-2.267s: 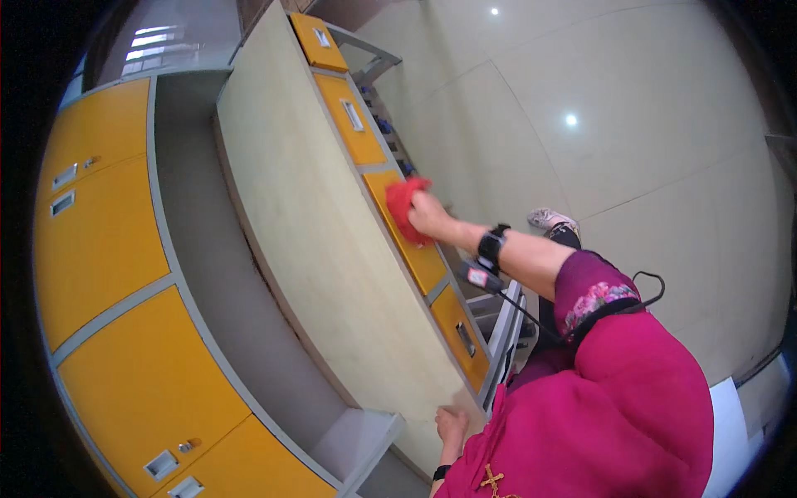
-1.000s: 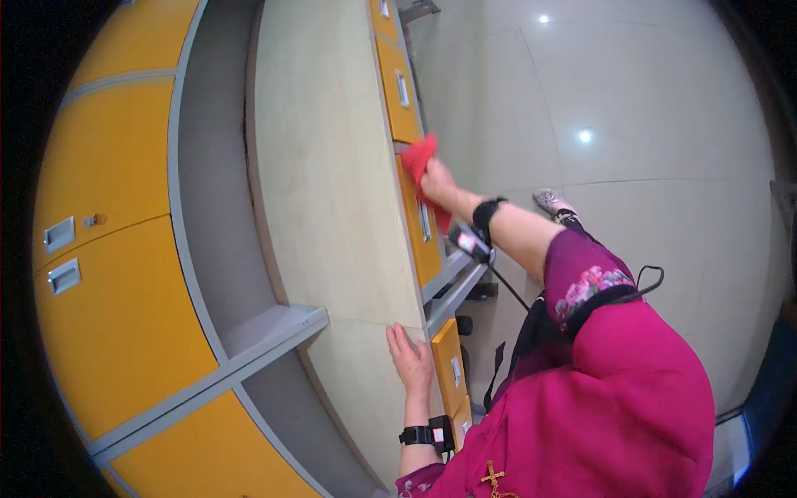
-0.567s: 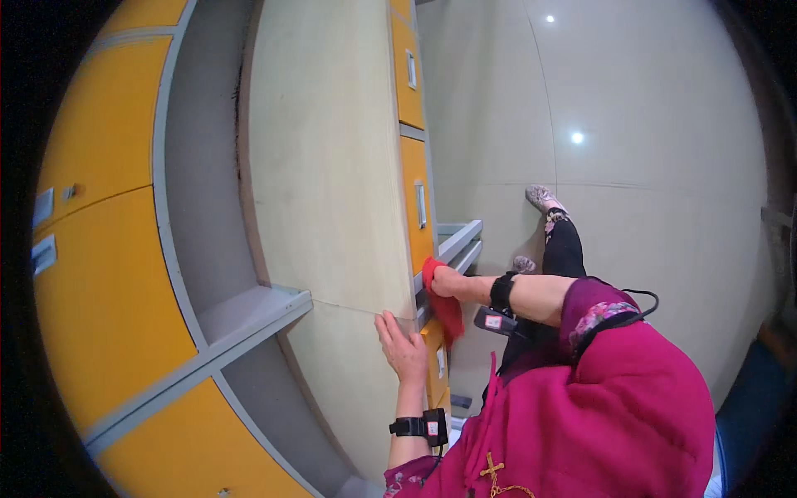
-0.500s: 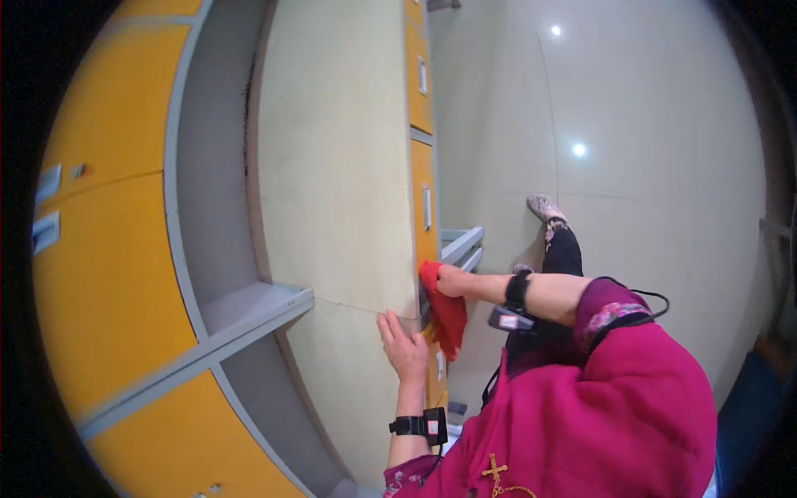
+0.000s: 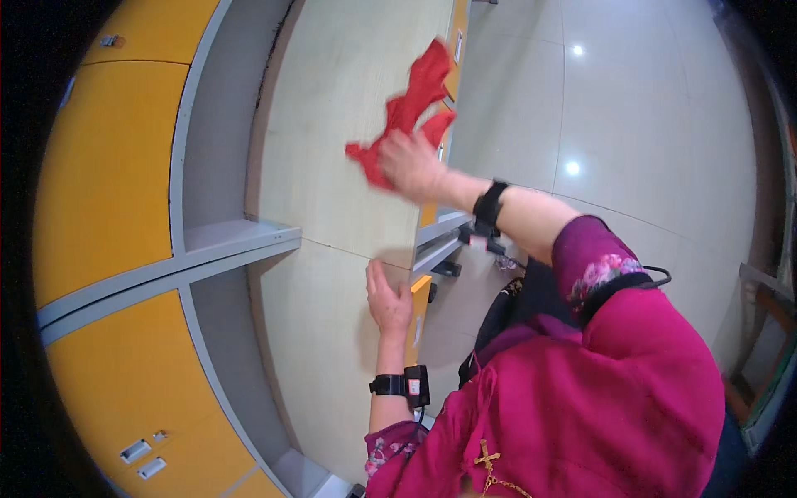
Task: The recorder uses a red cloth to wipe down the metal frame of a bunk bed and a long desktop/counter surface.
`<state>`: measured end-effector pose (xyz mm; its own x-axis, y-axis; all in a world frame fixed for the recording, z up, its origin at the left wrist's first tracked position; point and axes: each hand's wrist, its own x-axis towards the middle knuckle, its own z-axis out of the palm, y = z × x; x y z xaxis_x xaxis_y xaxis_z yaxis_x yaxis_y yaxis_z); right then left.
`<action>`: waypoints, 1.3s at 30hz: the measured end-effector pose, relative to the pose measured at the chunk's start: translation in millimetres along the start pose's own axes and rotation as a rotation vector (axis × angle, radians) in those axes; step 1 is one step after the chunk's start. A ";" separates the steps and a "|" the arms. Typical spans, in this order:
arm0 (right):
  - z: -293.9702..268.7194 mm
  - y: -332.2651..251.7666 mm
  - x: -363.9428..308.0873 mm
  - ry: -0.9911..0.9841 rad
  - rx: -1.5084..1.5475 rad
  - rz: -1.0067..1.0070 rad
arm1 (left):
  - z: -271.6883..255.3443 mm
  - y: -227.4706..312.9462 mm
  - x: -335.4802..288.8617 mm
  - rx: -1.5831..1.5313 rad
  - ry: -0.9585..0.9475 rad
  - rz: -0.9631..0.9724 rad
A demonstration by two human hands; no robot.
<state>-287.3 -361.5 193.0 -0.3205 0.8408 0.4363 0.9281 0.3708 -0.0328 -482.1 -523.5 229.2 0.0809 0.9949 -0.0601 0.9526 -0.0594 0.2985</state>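
Note:
A red cloth (image 5: 422, 83) lies spread over the pale wood-look countertop (image 5: 328, 108), one part of it reaching over the right edge. My right hand (image 5: 413, 168), smeared by motion, is on the cloth's near end and bunches it under the fingers. Nearer to me, my left hand (image 5: 388, 305) rests with fingers stretched out at the counter's right edge, close to a seam across the top. Nothing is held in it.
Yellow-orange cabinet doors (image 5: 116, 174) with grey frames and open shelf spaces (image 5: 228, 133) stand along the left. A grey open drawer (image 5: 436, 246) juts from the counter's right side. Pale floor tiles (image 5: 515, 108) lie to the right.
My right hand has carried the red cloth from the counter's right side up onto its top and farther away. The left hand remains near the edge by the seam, and the view has shifted.

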 end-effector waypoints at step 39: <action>204.7 -139.6 -182.6 0.049 1.244 1.478 | 5.1 -25.5 -32.7 0.193 0.054 -0.042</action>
<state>-397.0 -486.1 -66.2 0.4965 0.7009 -0.5121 -0.2249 -0.4660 -0.8557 -507.6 -555.0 218.7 0.0285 0.9995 -0.0157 0.9937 -0.0267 0.1088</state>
